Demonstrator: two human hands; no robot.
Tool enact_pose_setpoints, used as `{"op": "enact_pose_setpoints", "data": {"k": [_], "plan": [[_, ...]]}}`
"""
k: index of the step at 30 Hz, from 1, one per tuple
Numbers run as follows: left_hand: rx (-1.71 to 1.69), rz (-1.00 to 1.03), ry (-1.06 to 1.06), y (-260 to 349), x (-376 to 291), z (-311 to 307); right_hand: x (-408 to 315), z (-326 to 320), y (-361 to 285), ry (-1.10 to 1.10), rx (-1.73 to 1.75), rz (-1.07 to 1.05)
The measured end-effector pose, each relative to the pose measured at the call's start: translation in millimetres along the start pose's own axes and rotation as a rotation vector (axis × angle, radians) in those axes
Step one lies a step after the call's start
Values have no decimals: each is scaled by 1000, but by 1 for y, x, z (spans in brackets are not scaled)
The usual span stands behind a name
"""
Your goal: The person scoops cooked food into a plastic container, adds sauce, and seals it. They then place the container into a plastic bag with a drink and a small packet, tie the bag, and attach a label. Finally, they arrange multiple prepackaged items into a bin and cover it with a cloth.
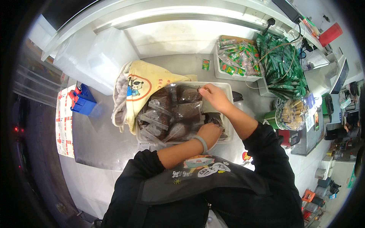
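A white plastic tub (229, 114) lies before me, holding several clear plastic bags filled with something dark brown. At its far right side, the fingertips of my right hand (214, 96) pinch the corner of one dark-filled bag (188, 94). My left hand (210, 133), with a pale bangle at the wrist, is curled over small dark packets (213, 117) in the tub's near right corner. Its fingertips are partly hidden among them. More dark-filled bags (186, 112) lie in the middle, and clear plastic pieces (154, 121) rest on bags at the left.
A yellow printed cloth bag (145, 82) drapes over the tub's left edge. A bin of green-and-clear packets (239, 55), green plastic packaging (282, 65) and wrapped wooden sticks (293, 114) stand at right. A blue holder (83, 101) stands left on the metal counter (99, 139).
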State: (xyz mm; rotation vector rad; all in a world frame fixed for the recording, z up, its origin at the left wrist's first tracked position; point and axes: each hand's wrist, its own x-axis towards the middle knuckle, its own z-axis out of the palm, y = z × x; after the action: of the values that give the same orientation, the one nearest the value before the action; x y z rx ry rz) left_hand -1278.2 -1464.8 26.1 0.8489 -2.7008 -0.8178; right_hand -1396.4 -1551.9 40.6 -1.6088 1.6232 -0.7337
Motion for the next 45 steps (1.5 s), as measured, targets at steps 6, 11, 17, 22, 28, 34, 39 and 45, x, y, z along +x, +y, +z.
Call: {"op": "enact_pose_setpoints", "data": {"k": [6,11,17,22,28,34,39,45], "plan": [[17,-40,-20,1,1,1,-24,3,13,-253,644,-213],[38,-38,-12,0,1,2,-28,6,7,-174,67,-148],[9,-54,-3,2,0,2,-25,9,-23,-120,-10,-180],[45,-66,-28,3,1,0,-25,6,-15,-147,-97,-351],[11,-66,-17,2,-1,1,-15,13,-26,-155,289,-4],[32,-36,-45,2,0,0,2,-13,-100,-49,-257,-730],[30,-41,-58,1,0,-2,1,-39,-135,-101,-468,-789],[63,-54,-96,3,1,-1,-9,-64,-129,-147,-561,-759]]}}
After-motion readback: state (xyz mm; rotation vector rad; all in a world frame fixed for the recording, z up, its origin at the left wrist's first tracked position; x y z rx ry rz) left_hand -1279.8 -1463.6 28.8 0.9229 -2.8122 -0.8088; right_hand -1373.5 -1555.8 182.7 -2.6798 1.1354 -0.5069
